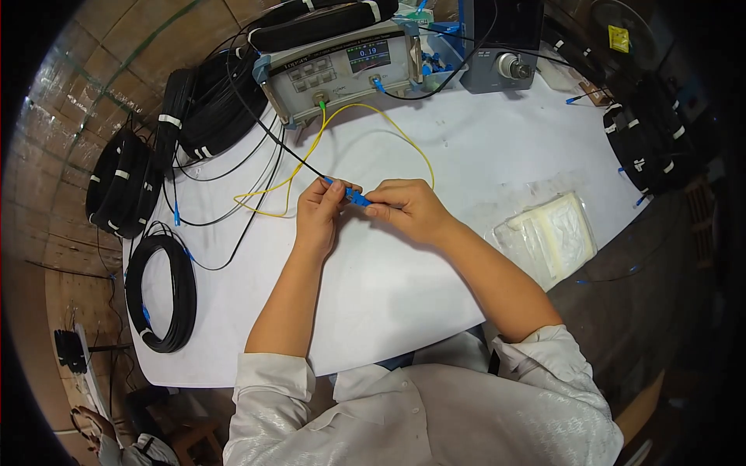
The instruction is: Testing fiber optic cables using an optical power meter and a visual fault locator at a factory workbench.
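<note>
My left hand [317, 211] and my right hand [406, 208] meet over the white table [388, 287], both pinching a small blue connector [353, 196] between their fingertips. A thin black cable [268, 128] runs from the connector's left end up toward the back left. A yellow cable [404, 136] loops from the right hand's side up to the green port of a grey test instrument [342, 70] at the back. Part of the connector is hidden by my fingers.
Coils of black cable lie at the left edge [163, 295], far left [120, 182], back left [210, 101] and right [645, 147]. A clear bag of white wipes [552, 237] sits at the right. A dark box with a knob [505, 46] stands beside the instrument.
</note>
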A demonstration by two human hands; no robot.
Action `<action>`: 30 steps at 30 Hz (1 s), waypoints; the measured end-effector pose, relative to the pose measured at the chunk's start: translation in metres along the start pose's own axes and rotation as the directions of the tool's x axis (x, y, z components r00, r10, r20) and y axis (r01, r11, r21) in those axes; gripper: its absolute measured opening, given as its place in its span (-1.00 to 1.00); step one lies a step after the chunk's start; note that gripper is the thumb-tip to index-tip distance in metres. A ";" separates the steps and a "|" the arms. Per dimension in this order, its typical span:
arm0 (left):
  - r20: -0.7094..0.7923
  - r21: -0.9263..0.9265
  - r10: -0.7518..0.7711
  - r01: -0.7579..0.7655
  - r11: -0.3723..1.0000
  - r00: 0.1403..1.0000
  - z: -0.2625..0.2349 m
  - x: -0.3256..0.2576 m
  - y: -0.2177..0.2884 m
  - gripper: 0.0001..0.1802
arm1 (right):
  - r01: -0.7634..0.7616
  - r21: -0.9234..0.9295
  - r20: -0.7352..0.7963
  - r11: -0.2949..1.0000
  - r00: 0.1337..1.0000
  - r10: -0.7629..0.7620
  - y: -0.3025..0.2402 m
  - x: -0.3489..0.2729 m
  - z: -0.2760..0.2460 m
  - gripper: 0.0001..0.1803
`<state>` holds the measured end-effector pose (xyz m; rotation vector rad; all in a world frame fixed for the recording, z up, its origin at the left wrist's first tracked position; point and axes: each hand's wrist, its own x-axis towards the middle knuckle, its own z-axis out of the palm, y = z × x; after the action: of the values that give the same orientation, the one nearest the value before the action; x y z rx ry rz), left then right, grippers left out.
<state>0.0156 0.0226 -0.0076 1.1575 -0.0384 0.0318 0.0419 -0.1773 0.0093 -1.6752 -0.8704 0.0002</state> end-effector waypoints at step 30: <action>-0.151 0.003 0.094 -0.095 0.995 0.984 0.015 -0.001 -0.002 -0.73 | -0.196 -0.044 -0.191 0.980 0.964 0.184 0.003 -0.002 0.011 -0.77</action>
<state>0.0149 0.0075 -0.0035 1.1454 0.0411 0.2038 0.0370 -0.1691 0.0028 -1.7803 -0.5716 -0.0522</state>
